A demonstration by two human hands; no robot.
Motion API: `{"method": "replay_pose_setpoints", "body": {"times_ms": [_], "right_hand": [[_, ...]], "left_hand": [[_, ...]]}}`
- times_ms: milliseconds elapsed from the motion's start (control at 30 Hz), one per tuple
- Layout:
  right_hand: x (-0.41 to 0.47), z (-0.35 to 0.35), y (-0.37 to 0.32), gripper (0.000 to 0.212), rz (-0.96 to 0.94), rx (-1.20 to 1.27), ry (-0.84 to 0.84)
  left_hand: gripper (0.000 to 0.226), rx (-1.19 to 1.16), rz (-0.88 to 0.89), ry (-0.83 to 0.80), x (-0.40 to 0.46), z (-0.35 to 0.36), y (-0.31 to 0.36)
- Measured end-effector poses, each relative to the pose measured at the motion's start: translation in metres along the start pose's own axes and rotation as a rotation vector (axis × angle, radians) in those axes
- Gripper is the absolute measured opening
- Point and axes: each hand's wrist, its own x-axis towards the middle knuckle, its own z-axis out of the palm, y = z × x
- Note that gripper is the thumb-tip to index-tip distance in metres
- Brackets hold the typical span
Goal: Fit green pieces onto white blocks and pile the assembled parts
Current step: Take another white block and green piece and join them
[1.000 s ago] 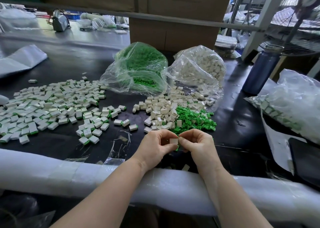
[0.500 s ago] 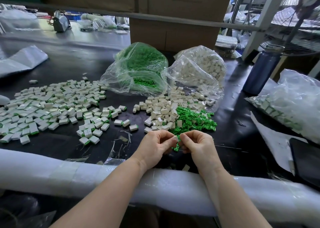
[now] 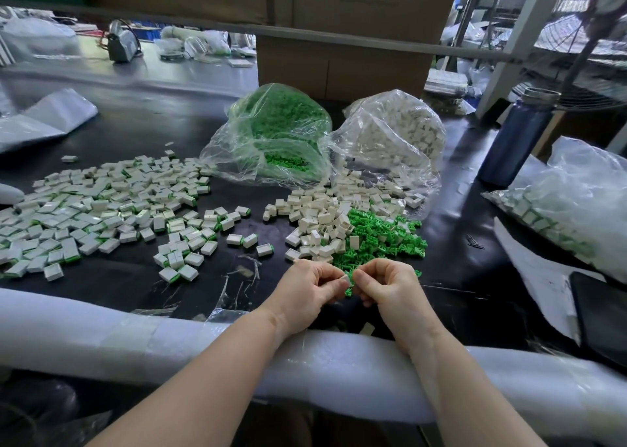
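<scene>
My left hand (image 3: 307,288) and my right hand (image 3: 386,285) meet fingertip to fingertip near the table's front edge. Between them is a small white block (image 3: 345,281), pinched by my left fingers, with my right fingers against it. A green piece (image 3: 348,291) shows just below the fingers; who holds it is unclear. Behind the hands lie loose white blocks (image 3: 322,219) and loose green pieces (image 3: 380,239). A wide spread of assembled white-and-green parts (image 3: 101,209) covers the table's left.
An open bag of green pieces (image 3: 274,134) and a bag of white blocks (image 3: 393,134) lie at the back. A blue bottle (image 3: 515,141) stands right, beside a bag of assembled parts (image 3: 570,205). White foam padding (image 3: 135,338) runs along the front edge. A dark tablet (image 3: 600,314) lies right.
The hands stay together in the same spot. The fingers have shifted around the white block, and a green piece now hangs just under them.
</scene>
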Motion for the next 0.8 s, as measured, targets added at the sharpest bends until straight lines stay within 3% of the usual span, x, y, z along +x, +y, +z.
{"method": "replay_pose_setpoints", "body": {"times_ms": [333,700,800], "right_hand": [[-0.002,-0.0004,-0.0036,0.018,-0.013,0.009,-0.019],[-0.0023,0.0014,-0.0036,0.023,0.004,-0.084,-0.037],[-0.0021,0.0023,-0.0021,0.019,-0.019,-0.028,0.001]], "left_hand": [[0.015,-0.053,-0.004,0.005,-0.0008,-0.0005,0.0019],[0.016,0.153,0.033,-0.009,-0.0015,0.0015,0.0003],[0.017,0.089,0.025,0.019,-0.0016,0.0015,0.0019]]}}
